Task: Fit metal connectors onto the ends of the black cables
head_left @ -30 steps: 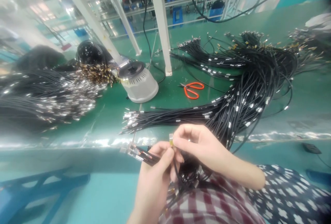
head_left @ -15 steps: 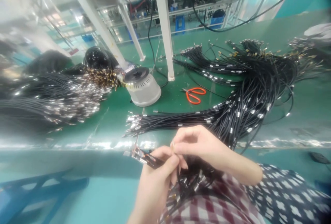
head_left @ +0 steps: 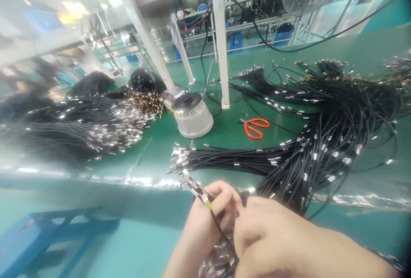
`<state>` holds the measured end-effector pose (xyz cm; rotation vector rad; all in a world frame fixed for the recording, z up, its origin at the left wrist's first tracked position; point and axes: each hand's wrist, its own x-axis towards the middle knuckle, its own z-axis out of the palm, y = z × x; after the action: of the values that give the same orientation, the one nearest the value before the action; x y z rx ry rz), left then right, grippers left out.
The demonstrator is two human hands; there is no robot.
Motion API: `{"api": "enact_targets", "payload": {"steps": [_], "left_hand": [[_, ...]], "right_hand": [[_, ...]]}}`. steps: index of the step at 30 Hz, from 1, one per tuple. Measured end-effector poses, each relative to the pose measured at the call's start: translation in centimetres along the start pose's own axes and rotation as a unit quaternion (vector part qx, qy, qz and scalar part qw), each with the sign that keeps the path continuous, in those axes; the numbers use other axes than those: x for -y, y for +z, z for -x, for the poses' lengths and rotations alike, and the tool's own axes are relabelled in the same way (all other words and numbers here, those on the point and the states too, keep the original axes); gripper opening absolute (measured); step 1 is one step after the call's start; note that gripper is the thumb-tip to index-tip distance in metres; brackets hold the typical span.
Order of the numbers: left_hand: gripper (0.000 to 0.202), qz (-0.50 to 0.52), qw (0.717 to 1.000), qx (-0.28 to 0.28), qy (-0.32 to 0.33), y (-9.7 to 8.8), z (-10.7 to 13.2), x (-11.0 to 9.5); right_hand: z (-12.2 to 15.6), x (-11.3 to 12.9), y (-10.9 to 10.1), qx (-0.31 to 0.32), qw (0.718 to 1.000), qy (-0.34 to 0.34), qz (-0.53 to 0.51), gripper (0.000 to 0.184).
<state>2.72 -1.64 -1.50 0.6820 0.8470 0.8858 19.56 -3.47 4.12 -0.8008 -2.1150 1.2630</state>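
Note:
My left hand [head_left: 214, 211] is closed around a few black cables [head_left: 198, 190] whose silver connector ends stick out past the fingers toward the upper left. One cable with a yellow band runs down in front of this hand and passes out of sight behind the other. Close beside it, my right hand [head_left: 272, 235] is closed, its fingertips hidden, so what it grips cannot be made out. Beneath both hands, more metal-ended cables [head_left: 221, 258] lie in my lap, partly covered. Just beyond them, a long bundle of black cables [head_left: 231, 158] rests along the green table.
Orange-handled snips [head_left: 256, 128] lie behind the bundle. A grey round device with a black top [head_left: 194, 119] stands by white posts [head_left: 221, 46]. Large cable piles [head_left: 105, 119] fill the left; another heap [head_left: 346, 111] covers the right. A blue stool [head_left: 54, 235] is at lower left.
My right hand has come down and nearer the camera, and now covers much of the lap. A yellow-banded cable now shows in front of my left hand. The view has shifted left.

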Motion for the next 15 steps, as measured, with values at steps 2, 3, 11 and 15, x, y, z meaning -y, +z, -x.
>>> {"api": "enact_targets", "payload": {"steps": [2, 3, 11, 15], "left_hand": [[0.023, -0.012, 0.999, 0.028, -0.01, 0.1, -0.1, -0.1], [0.024, -0.012, 0.999, 0.047, -0.013, 0.2, -0.1, -0.2], [0.04, -0.011, 0.993, 0.114, 0.012, -0.1, -0.4, -0.4], [0.037, -0.012, 0.99, 0.139, -0.011, -1.0, -1.3, -0.2]], "right_hand": [[-0.1, 0.2, 0.0, -0.045, 0.999, 0.018, 0.021, 0.012], [-0.3, -0.1, -0.1, -0.09, 0.995, 0.031, 0.02, 0.012], [-2.0, -1.3, 0.3, -0.223, 0.974, 0.022, 0.04, 0.011], [-2.1, -2.2, 4.5, -0.214, 0.943, -0.129, 0.218, 0.012]]}}
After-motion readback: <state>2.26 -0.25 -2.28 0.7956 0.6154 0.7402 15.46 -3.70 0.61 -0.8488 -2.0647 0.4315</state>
